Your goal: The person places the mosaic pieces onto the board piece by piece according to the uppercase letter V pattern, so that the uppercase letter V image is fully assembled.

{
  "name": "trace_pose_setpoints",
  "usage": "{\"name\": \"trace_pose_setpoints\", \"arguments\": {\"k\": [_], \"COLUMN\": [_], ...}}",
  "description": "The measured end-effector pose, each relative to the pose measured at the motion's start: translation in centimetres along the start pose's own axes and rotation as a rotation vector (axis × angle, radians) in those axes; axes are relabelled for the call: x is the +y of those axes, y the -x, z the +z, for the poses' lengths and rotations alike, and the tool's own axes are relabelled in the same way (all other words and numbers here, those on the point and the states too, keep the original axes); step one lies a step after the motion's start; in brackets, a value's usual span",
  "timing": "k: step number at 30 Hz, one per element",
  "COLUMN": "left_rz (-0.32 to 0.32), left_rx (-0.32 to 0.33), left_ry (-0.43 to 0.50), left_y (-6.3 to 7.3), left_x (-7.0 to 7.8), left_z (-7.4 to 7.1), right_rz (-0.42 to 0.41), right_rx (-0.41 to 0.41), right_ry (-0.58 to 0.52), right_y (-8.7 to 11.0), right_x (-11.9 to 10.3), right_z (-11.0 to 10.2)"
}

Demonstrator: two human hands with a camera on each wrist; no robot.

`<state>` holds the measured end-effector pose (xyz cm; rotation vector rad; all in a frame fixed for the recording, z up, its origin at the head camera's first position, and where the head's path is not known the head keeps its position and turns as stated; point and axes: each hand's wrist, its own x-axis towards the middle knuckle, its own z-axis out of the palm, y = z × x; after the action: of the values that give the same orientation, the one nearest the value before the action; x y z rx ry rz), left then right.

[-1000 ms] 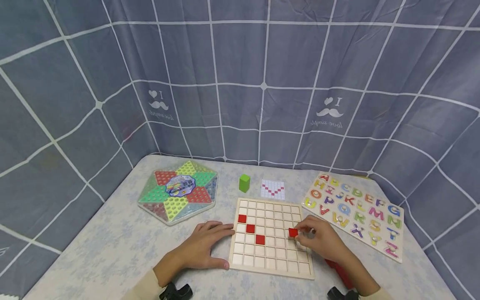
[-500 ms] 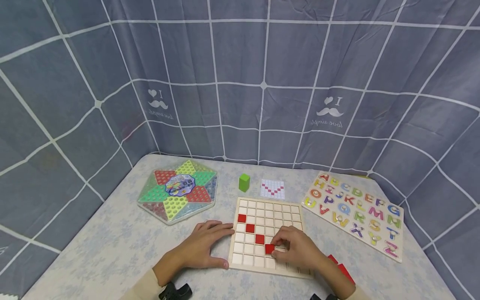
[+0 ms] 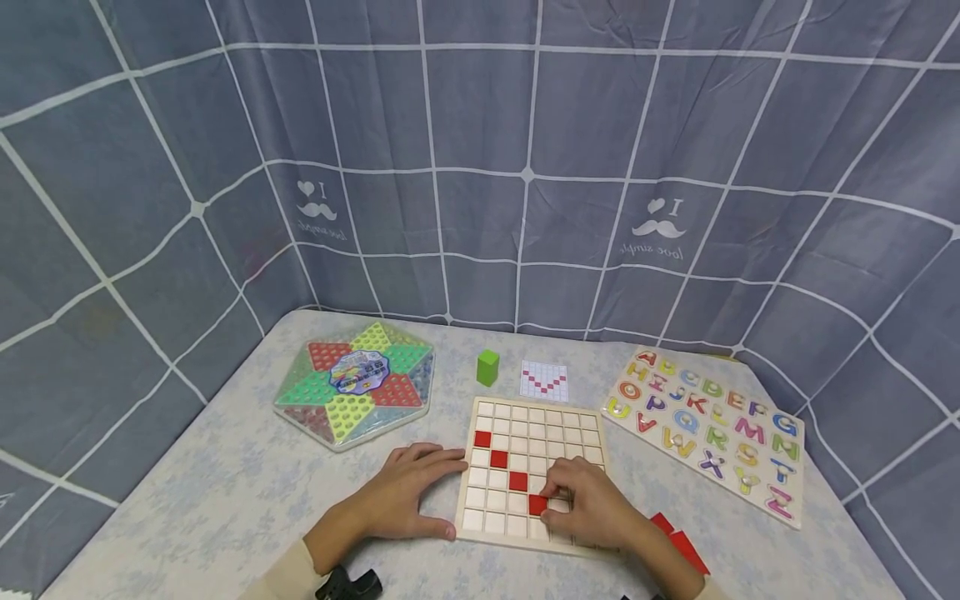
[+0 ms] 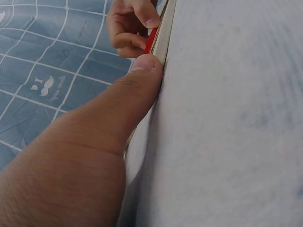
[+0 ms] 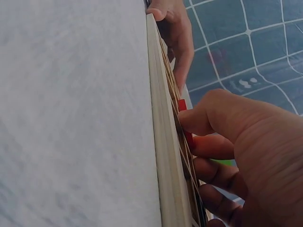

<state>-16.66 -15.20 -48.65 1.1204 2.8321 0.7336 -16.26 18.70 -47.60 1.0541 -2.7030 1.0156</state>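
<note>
A wooden grid board (image 3: 525,543) of pale squares lies on the table. Down its left half runs a diagonal of red square tiles, among them an upper one (image 3: 482,438) and a lower one (image 3: 518,481). My right hand (image 3: 588,500) pinches another red tile (image 3: 537,504) between thumb and forefinger, at a square at the diagonal's lower end. The right wrist view has this tile (image 5: 189,140) tilted close over the grid. My left hand (image 3: 401,492) lies with fingers extended along the board's left edge, its thumb (image 4: 147,66) touching the near left corner.
Loose red tiles (image 3: 684,550) lie by my right forearm. Behind the board are a green block (image 3: 487,367) and a small pattern card (image 3: 543,381) with a pink V. A hexagonal star-pattern game box (image 3: 356,387) sits left, an alphabet puzzle board (image 3: 708,433) right.
My right hand has carried the red tile leftward and nearer across the board to the diagonal's lower end, staying there over the last half second. The left hand has stayed in place.
</note>
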Motion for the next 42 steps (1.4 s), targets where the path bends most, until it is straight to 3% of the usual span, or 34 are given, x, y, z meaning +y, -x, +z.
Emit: {"name": "trace_pose_setpoints", "arguments": {"k": [5,18,31,34,37,42], "left_rz": [0.002,-0.008,-0.007,-0.002,-0.001,-0.003], "left_rx": [0.004,-0.01,-0.001,0.004,0.005,0.001], "left_ry": [0.004,0.012,0.004,0.007,0.007,0.007], "left_y": [0.0,0.0,0.0,0.0,0.0,0.0], "left_x": [0.0,0.0,0.0,0.0,-0.1,-0.1], "left_z": [0.0,0.0,0.1,0.1,0.1,0.2], "right_rz": [-0.029,0.013,0.091,0.092,0.052,-0.025], "right_rx": [0.011,-0.023,-0.195,-0.209,-0.199,-0.131], "right_ry": [0.028,0.021,0.061,0.037,-0.056,-0.209], "right_y": [0.1,0.3,0.2,0.3,0.7,2.6], "right_x": [0.1,0.0,-0.6,-0.5,0.1,1.7], "right_z": [0.1,0.0,-1.2,-1.3,-2.1,-5.1]}}
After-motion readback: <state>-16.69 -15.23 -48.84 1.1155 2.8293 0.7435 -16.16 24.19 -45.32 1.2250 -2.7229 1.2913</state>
